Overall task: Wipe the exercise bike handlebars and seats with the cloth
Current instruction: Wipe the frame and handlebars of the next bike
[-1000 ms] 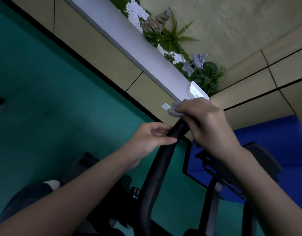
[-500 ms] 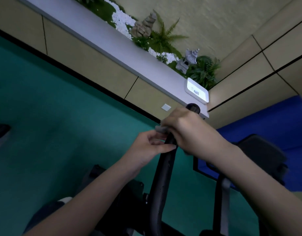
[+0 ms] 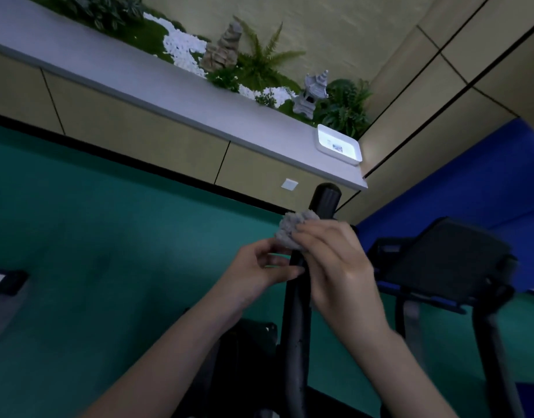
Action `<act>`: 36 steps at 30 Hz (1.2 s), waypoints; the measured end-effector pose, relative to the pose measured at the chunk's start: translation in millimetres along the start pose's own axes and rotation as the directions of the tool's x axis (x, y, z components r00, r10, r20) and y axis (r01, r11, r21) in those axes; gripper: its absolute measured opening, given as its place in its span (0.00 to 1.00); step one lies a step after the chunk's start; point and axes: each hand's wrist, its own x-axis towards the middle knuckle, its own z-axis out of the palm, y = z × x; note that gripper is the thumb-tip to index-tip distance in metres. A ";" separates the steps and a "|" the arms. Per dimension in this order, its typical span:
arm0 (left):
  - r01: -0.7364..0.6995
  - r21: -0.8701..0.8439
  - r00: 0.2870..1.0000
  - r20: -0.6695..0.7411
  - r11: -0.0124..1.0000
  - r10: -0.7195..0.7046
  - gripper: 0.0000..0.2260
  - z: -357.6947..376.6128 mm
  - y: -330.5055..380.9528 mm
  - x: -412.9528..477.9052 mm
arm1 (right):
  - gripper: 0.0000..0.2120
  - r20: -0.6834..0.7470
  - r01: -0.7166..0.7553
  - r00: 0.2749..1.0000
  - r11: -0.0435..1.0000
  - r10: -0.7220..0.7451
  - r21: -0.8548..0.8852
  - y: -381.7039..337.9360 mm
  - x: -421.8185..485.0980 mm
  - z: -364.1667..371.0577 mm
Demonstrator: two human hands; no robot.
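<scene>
Head view, centre of frame: we judge we are mid-wipe on the handlebar (image 3: 295, 327), our right hand (image 3: 335, 267) clutching the bunched cloth (image 3: 291, 232) near its top and our left hand (image 3: 256, 268) pinching it just below, so next comes a firm downward slide.

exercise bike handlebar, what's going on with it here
A person is cleaning the bike's upright black handlebar. The right hand holds a bunched grey cloth against the bar a little below its rounded top end, which shows bare above the cloth. The left hand holds the bar just beneath the cloth, its fingers curled against it.
</scene>
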 end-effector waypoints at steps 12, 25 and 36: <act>0.021 0.043 0.997 0.070 0.999 -0.024 0.19 -6.2 5.0 2.5 | 0.09 -0.366 -0.406 0.830 0.906 0.421 0.122 -22.1 -23.6 16.4; 0.035 0.096 0.994 0.097 0.995 -0.045 0.16 -7.5 9.8 5.8 | 0.09 -0.605 -0.501 0.574 0.821 0.552 0.274 -19.6 48.5 4.5; 0.022 0.140 0.994 0.100 0.990 -0.036 0.14 -5.5 15.8 10.9 | 0.09 -0.094 -0.662 0.469 0.420 0.878 0.621 7.4 68.7 14.5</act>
